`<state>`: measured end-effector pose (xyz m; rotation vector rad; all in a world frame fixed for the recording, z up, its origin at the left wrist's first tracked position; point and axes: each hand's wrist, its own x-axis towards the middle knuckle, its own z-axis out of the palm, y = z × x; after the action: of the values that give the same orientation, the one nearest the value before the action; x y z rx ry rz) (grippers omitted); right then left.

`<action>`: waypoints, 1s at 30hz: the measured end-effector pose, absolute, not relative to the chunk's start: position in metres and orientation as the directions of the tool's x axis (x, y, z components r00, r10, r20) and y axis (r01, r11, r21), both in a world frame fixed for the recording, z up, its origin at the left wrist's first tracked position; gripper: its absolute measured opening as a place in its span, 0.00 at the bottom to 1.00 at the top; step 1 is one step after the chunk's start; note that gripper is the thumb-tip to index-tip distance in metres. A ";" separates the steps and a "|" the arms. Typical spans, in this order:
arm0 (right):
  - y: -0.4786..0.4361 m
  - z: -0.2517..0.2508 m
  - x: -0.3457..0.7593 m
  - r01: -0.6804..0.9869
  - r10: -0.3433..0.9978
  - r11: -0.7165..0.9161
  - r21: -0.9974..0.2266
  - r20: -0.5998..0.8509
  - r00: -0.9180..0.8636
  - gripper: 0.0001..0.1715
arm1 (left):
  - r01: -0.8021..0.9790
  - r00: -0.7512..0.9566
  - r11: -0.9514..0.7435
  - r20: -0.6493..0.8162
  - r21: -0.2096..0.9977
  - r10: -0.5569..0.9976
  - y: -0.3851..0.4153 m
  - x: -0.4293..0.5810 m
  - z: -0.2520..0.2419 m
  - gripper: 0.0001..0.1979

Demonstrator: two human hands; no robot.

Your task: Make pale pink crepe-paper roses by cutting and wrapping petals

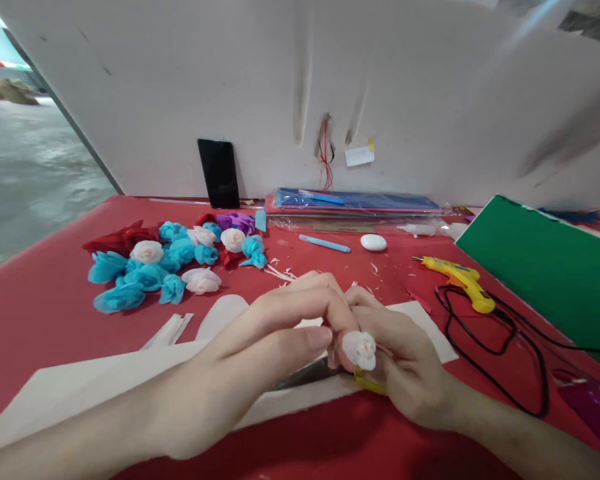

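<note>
A small white crepe-paper flower [363, 350] sits between my two hands above the red tabletop. My left hand [285, 327] comes in from the left with curled fingers, its index fingertip pressed against the flower's side. My right hand [410, 347] is closed round the flower's base, and its fingertips are partly hidden. Below my hands shows a dark blade [307, 375] with a yellow piece [370, 383] near it. Whether the right hand also grips that tool I cannot tell. White paper sheets [70, 387] lie beneath my forearms.
Blue, white, red and purple paper flowers [147, 277] are heaped at the left. A phone [219, 175] leans on the wall. Beyond my hands are a blue pen [325, 243] and a white oval object [373, 242]. A yellow glue gun [457, 280] with its black cord and a green board [545, 280] occupy the right.
</note>
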<state>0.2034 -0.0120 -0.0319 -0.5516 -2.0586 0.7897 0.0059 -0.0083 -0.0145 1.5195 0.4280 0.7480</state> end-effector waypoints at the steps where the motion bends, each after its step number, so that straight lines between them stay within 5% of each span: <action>1: -0.012 -0.033 0.203 0.088 0.650 0.677 -0.730 0.538 -0.536 0.26 | -0.206 0.709 -0.068 0.197 0.976 0.677 -0.008 0.006 -0.016 0.11; 8: -0.015 -0.037 0.204 0.078 0.732 0.576 -0.814 0.471 -0.492 0.18 | -0.211 0.645 -0.095 0.212 0.973 0.734 -0.006 0.009 -0.015 0.13; 15: -0.025 -0.031 0.199 0.119 0.826 0.472 -0.874 0.391 -0.405 0.15 | -0.083 0.526 -0.234 0.242 0.969 0.815 -0.007 0.013 -0.014 0.05; 22: -0.031 -0.024 0.199 0.159 0.858 0.457 -0.875 0.387 -0.338 0.16 | -0.207 0.583 -0.077 0.187 0.975 0.790 -0.004 0.015 -0.016 0.06; 27: -0.032 -0.022 0.199 -0.081 0.904 0.171 -0.982 0.190 -0.383 0.17 | -0.113 0.494 -0.135 0.173 0.984 0.852 -0.001 0.015 -0.018 0.02; 30: -0.030 -0.023 0.197 -0.305 0.857 -0.104 -0.947 0.071 -0.510 0.17 | -0.136 0.536 -0.102 0.160 0.985 0.829 -0.001 0.016 -0.017 0.05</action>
<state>0.1972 -0.0302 -0.0232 -0.6621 -1.3103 1.7415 0.0159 -0.0006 -0.0170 1.4502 0.6362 0.9117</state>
